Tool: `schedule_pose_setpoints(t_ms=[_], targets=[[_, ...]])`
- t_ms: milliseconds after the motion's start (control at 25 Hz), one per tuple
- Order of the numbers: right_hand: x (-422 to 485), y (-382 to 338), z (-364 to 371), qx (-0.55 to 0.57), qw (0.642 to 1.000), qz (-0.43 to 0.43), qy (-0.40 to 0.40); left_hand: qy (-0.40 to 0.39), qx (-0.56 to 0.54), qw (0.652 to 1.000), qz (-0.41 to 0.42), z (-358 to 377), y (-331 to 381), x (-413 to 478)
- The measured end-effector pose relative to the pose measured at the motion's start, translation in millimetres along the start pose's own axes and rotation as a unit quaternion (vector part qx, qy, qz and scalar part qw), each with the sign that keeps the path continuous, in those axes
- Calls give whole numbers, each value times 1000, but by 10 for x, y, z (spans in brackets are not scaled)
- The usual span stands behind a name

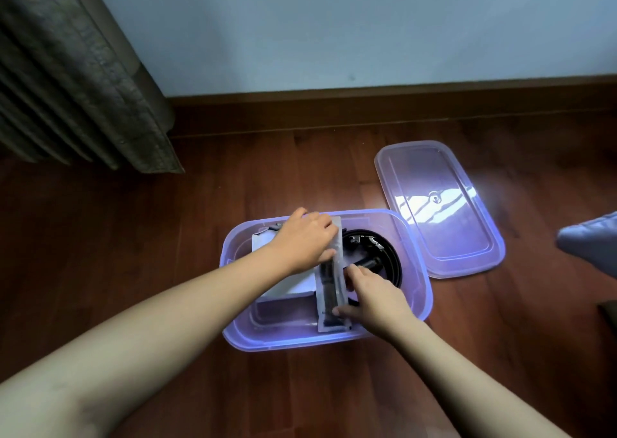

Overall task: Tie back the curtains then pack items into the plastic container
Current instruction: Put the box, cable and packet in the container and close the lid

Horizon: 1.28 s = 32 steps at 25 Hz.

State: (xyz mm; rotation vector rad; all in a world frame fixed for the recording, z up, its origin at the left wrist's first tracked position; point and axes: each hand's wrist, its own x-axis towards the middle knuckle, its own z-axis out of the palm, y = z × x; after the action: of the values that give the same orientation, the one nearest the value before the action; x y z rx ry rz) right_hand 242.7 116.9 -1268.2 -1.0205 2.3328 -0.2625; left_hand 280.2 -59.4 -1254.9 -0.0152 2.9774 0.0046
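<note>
A translucent purple plastic container (414,270) stands open on the wooden floor. Inside lie a white box (287,287) on the left and a coiled black belt (384,254) on the right. A long clear packet (332,290) with a dark item inside stands between them. My left hand (302,240) grips the packet's upper part. My right hand (374,299) pinches its lower end by the fingertips. The grey curtain (73,70) hangs at the upper left; no tie on it is visible.
The container's lid (467,237) lies flat on the floor to the right of the container. A grey-blue cloth thing (592,243) pokes in at the right edge. A wooden skirting board (367,100) and a pale wall close the far side.
</note>
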Motion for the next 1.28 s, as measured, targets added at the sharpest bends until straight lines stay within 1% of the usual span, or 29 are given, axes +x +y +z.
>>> schedule_pose_setpoints(t_ms=[40, 120, 200, 280, 320, 400, 480, 520, 600, 760, 880, 1000, 1120, 1160, 1200, 1240, 1280], targets=[[5, 14, -2, -62, 998, 3, 24, 15, 0, 1000, 2, 13, 1, 8], [19, 50, -11, -103, 992, -1, 67, 33, -8, 999, 6, 29, 5, 20], [37, 66, -15, -158, 981, -61, 97, 35, -2, 999, 11, 30, 20, 31], [54, 50, -9, -192, 973, -86, 99, 22, 10, 1000, 10, -10, 47, 51], [65, 34, -10, -195, 973, -93, 83, 9, 11, 1000, 7, -45, 63, 65], [73, 7, -24, -185, 977, -103, 39, -19, -1, 1000, -12, -123, 81, 101], [71, 16, -33, -190, 978, -87, -22, -35, -8, 999, -40, -168, 96, 118], [72, 13, -47, -199, 976, -84, -31, -39, -5, 998, -47, -169, 111, 116], [77, 22, -38, -195, 977, -85, -30, -52, 7, 998, -44, -142, 131, 112], [79, 30, -43, -206, 974, -89, -37, -112, 15, 993, -23, -54, 83, 140], [106, 65, -18, -202, 974, -98, -34, -142, 8, 989, -32, 21, 83, 186], [120, 97, -4, -183, 977, -106, -37, -132, 1, 991, -32, 24, 107, 212], [125, 150, -62, -91, 984, -147, -35, -88, -8, 996, -23, -12, -3, 208], [129, 162, -96, -40, 987, -155, -16, -77, -29, 996, -28, -8, -40, 193], [134, 177, -126, 8, 987, -155, 30, -72, -51, 996, -29, 9, -80, 182], [146, 192, -156, 40, 983, -145, 109, -70, -82, 994, -22, 18, -110, 162], [170, 216, -191, 56, 968, -113, 218, -69, -118, 991, -9, 25, -129, 132]])
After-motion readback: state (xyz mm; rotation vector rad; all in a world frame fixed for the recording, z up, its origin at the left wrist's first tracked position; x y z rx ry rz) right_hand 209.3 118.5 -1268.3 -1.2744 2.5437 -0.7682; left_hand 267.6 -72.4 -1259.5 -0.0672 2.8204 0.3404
